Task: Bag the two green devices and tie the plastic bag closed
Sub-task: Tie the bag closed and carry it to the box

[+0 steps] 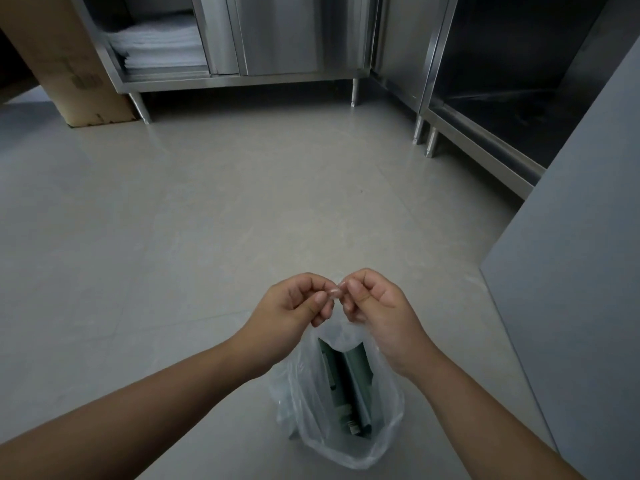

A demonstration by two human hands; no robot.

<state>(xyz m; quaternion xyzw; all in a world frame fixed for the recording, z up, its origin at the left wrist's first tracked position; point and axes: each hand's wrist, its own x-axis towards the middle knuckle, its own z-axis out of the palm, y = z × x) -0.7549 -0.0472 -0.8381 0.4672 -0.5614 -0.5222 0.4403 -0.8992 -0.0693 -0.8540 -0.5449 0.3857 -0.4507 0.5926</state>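
Note:
A thin translucent plastic bag hangs low in the middle of the view, above the floor. Inside it lie the green devices, long dark-green bodies standing side by side; their lower ends blur through the plastic. My left hand and my right hand meet just above the bag's mouth. Both have curled fingers and pinch the top of the bag, a twisted bit of plastic stretched between the fingertips. The bag's mouth below the hands gapes, showing the devices.
Grey floor spreads ahead. Stainless steel cabinets on short legs line the far side, one shelf stacked with white sheets. A cardboard box stands at the far left. A grey panel rises close on the right.

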